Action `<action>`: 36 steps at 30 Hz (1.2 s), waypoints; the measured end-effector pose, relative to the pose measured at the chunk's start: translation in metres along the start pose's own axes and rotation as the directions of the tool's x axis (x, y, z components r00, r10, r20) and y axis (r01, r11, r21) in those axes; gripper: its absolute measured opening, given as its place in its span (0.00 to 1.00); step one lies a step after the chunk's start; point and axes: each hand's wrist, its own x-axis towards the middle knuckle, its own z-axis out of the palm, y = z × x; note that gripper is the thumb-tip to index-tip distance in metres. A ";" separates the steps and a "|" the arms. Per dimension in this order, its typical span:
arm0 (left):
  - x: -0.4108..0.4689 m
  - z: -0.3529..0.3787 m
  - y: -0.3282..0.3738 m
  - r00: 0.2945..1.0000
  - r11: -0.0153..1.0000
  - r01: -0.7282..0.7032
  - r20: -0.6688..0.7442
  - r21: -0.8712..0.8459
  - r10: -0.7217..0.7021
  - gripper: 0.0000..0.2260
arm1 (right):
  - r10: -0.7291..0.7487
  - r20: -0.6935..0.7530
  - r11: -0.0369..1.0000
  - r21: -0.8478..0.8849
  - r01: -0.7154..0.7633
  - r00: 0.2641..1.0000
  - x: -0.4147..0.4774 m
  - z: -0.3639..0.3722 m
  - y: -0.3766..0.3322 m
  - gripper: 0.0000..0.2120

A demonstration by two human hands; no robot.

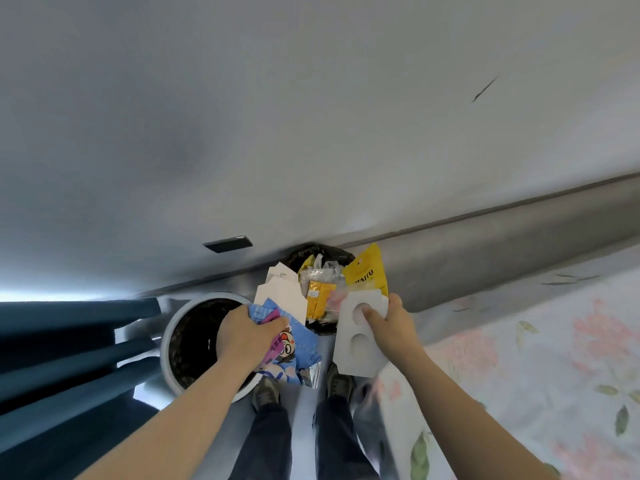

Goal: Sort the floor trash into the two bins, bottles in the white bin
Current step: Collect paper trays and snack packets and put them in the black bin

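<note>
My left hand (246, 333) grips a blue cartoon snack wrapper (294, 351) together with white card pieces (282, 299), just right of the white bin (166, 344). That bin has a dark liner and looks mostly empty. My right hand (389, 327) holds a white moulded cardboard insert (356, 344) with a yellow pouch (369, 271) behind it. Both bundles hover over the black-lined bin (311, 254) against the wall, which is stuffed with yellow and clear wrappers (320, 292).
A grey wall with a dark slot (228, 243) fills the top. A bed with a floral sheet (536, 358) lies on the right, dark blue curtain folds (69, 358) on the left. My two shoes (301, 386) stand on the grey floor below the bins.
</note>
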 end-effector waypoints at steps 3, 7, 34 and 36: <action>0.033 0.036 -0.013 1.000 0.998 0.026 -0.011 0.050 -0.026 0.13 | 0.026 0.005 1.000 -0.005 -0.026 1.000 0.035 0.018 0.023 0.11; 0.073 0.081 -0.029 0.999 0.998 0.042 -0.020 0.052 -0.041 0.11 | 0.027 0.012 0.999 -0.025 -0.027 1.000 0.076 0.042 0.051 0.08; 0.245 0.235 -0.080 0.989 0.905 -0.138 0.001 0.402 0.151 0.21 | -0.001 0.035 0.916 -0.400 0.016 0.999 0.275 0.151 0.138 0.14; 0.247 0.241 -0.081 0.983 0.869 -0.161 -0.006 0.469 0.185 0.25 | -0.002 0.027 0.905 -0.426 0.013 1.000 0.280 0.156 0.143 0.14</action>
